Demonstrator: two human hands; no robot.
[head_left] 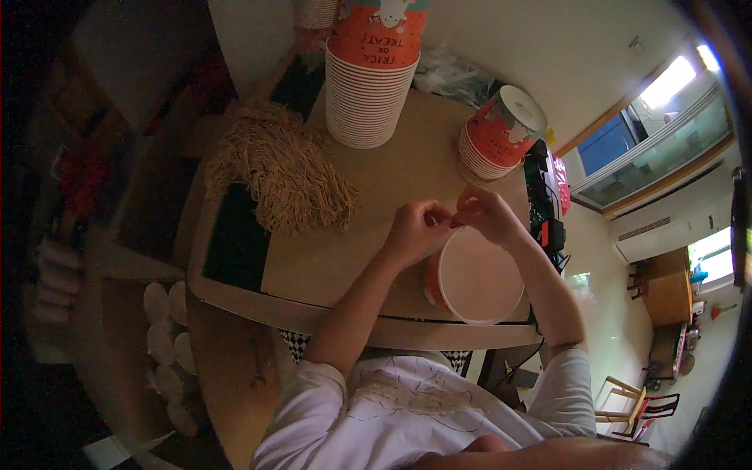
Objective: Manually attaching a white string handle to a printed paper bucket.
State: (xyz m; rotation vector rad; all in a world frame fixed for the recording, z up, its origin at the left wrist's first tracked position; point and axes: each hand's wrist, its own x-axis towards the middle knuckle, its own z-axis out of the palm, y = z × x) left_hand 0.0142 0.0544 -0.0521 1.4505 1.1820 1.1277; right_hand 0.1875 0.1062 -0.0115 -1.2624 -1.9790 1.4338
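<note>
A paper bucket (482, 278) with a pale inside and an orange outer wall lies tilted near the table's front edge, its opening facing me. At its far rim my left hand (421, 229) and my right hand (487, 215) meet, fingertips pinched close together. Whatever small thing lies between the fingertips is too small to make out. To the left is a heap of beige strings (286, 168). Behind it rises a tall stack of nested paper buckets (372, 98) with white rims and orange printed walls. A shorter stack of the same buckets (501, 133) sits at the back right.
Brown board (329, 262) covers much of the table. Clear plastic wrapping (450, 77) lies by the wall. A dark device with an orange part (551, 233) and cables stands at the right edge. Several round white pieces (160, 342) are low on the left. A wooden chair (627, 407) stands far right.
</note>
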